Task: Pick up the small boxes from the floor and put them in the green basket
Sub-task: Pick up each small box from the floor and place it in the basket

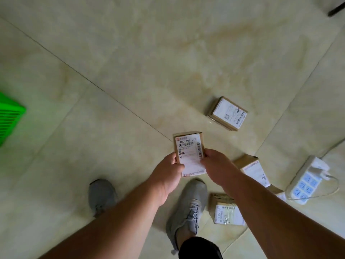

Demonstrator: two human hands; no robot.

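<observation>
From the head view, a labelled small box is gripped at its near end by the left hand and the right hand, above the tiled floor. Three more boxes are seen lying to the right; the green basket is cut off at the left edge.

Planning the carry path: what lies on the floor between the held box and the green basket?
Only bare tile floor in the head view, between held box and green basket.
</observation>
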